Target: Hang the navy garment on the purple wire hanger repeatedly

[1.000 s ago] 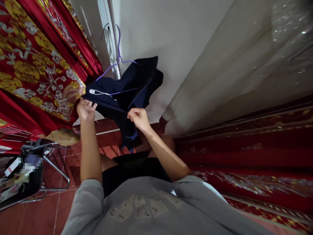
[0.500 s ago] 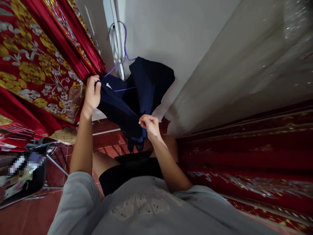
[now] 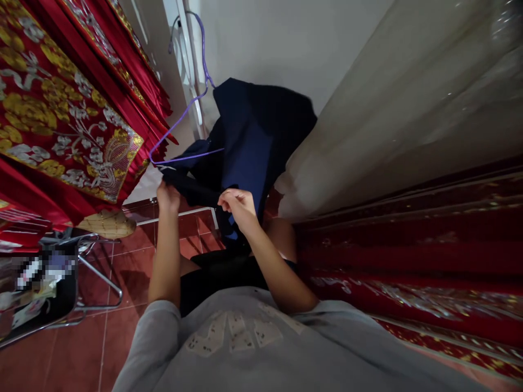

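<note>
Navy cloth garment (image 3: 249,155), one, front and centre, hung on a purple hanger (image 3: 204,54) (left corner of the hanger bare, cloth lying below it), the hook at a white metal bar (image 3: 188,57). Left hand (image 3: 168,197): fingers closed on the garment's edge, just under that bare corner. Right hand (image 3: 240,207): thumb and fingers pinched together on the garment, near its middle. Adjoining, left: red cloth (image 3: 71,106) with gold and silver floral ornament. Adjoining, right: pale sheeting (image 3: 347,125). Below: red tiled floor (image 3: 133,272).
</note>
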The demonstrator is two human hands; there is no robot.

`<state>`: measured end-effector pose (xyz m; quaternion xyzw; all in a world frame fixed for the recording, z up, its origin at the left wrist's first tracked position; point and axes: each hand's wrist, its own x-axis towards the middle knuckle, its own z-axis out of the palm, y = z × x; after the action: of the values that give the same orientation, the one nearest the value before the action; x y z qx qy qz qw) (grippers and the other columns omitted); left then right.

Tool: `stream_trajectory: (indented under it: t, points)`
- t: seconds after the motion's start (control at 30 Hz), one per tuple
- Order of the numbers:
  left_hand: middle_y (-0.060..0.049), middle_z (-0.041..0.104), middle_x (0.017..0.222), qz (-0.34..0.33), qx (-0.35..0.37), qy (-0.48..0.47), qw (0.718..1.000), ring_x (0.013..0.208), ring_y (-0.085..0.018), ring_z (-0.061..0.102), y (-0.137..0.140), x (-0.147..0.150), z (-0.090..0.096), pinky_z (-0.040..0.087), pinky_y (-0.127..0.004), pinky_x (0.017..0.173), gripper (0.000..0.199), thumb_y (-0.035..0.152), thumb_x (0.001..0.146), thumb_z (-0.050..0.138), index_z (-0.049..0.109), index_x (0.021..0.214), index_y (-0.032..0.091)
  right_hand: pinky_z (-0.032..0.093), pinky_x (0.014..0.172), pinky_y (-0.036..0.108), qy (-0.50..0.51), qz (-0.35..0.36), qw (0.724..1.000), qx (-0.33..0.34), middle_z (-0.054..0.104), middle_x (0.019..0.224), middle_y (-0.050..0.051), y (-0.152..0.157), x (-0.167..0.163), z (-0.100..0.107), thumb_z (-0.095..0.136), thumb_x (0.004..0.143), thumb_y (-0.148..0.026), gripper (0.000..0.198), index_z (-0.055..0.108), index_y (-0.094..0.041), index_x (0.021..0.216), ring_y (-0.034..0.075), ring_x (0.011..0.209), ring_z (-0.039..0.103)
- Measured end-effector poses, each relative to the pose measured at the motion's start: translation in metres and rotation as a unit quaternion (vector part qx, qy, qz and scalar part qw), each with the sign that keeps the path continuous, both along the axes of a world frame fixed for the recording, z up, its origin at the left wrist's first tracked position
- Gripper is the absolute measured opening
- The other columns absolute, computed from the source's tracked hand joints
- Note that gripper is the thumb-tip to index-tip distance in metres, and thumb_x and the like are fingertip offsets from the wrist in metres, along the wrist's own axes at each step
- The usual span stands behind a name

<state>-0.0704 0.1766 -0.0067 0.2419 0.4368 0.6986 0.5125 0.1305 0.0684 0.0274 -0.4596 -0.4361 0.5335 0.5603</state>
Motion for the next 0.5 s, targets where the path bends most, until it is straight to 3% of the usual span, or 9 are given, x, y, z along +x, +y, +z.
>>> stream_trajectory:
  t: [0.1, 0.2, 0.27, 0.37, 0.4, 0.5]
  points:
    - [-0.004, 0.074, 0.083, -0.030, -0.018, 0.015, 0.999, 0.077, -0.014, 0.070, -0.021, 0.019, -0.014, 0.054, -0.023, 0.078, 0.021, 0.032, 0.095, 0.065, 0.057, 0.082, 0.017, 0.036, 0.059, 0.027, -0.028, -0.012, 0.999, -0.012, 0.056, 0.058, 0.001, 0.006, 0.009, -0.010, 0.055, 0.075, -0.032, 0.023, 0.066, -0.019, 0.059, 0.013, 0.059, 0.049]
    - [-0.009, 0.077, 0.100, -0.144, 0.053, 0.080, 0.985, 0.084, -0.017, 0.072, -0.039, 0.035, -0.002, 0.056, -0.027, 0.077, 0.034, 0.047, 0.092, 0.073, 0.054, 0.087, 0.019, 0.044, 0.071, 0.030, -0.143, -0.007, 0.990, -0.012, 0.065, 0.071, 0.003, 0.011, 0.026, -0.021, 0.059, 0.078, -0.033, 0.021, 0.072, -0.018, 0.071, 0.016, 0.070, 0.057]
    - [-0.011, 0.076, 0.111, -0.214, 0.123, 0.143, 0.958, 0.095, -0.021, 0.074, -0.051, 0.046, 0.019, 0.058, -0.033, 0.084, 0.041, 0.059, 0.093, 0.069, 0.054, 0.095, 0.021, 0.047, 0.082, 0.034, -0.210, 0.003, 0.978, 0.009, 0.071, 0.090, 0.006, 0.012, 0.034, -0.023, 0.070, 0.075, -0.034, 0.022, 0.075, -0.018, 0.089, 0.020, 0.084, 0.062]
    - [-0.012, 0.075, 0.119, -0.255, 0.205, 0.273, 0.905, 0.108, -0.024, 0.072, -0.070, 0.067, 0.056, 0.057, -0.039, 0.098, 0.036, 0.058, 0.101, 0.059, 0.059, 0.103, 0.022, 0.050, 0.090, 0.037, -0.212, 0.072, 0.973, 0.051, 0.070, 0.116, 0.010, 0.009, 0.032, -0.015, 0.085, 0.066, -0.031, 0.056, 0.069, -0.018, 0.118, 0.025, 0.103, 0.064]
    - [-0.012, 0.074, 0.121, -0.251, 0.235, 0.322, 0.882, 0.112, -0.024, 0.071, -0.076, 0.073, 0.065, 0.055, -0.041, 0.101, 0.034, 0.055, 0.103, 0.056, 0.061, 0.104, 0.021, 0.050, 0.089, 0.036, -0.189, 0.098, 0.975, 0.061, 0.070, 0.118, 0.010, 0.008, 0.028, -0.010, 0.084, 0.068, -0.031, 0.058, 0.066, -0.018, 0.122, 0.026, 0.104, 0.064]
    - [-0.012, 0.071, 0.124, -0.187, 0.308, 0.432, 0.827, 0.120, -0.025, 0.066, -0.084, 0.082, 0.079, 0.051, -0.043, 0.107, 0.029, 0.049, 0.106, 0.054, 0.062, 0.100, 0.022, 0.050, 0.080, 0.032, -0.116, 0.112, 0.984, 0.078, 0.070, 0.099, 0.007, 0.009, 0.018, 0.006, 0.070, 0.084, -0.033, 0.028, 0.067, -0.016, 0.106, 0.021, 0.089, 0.063]
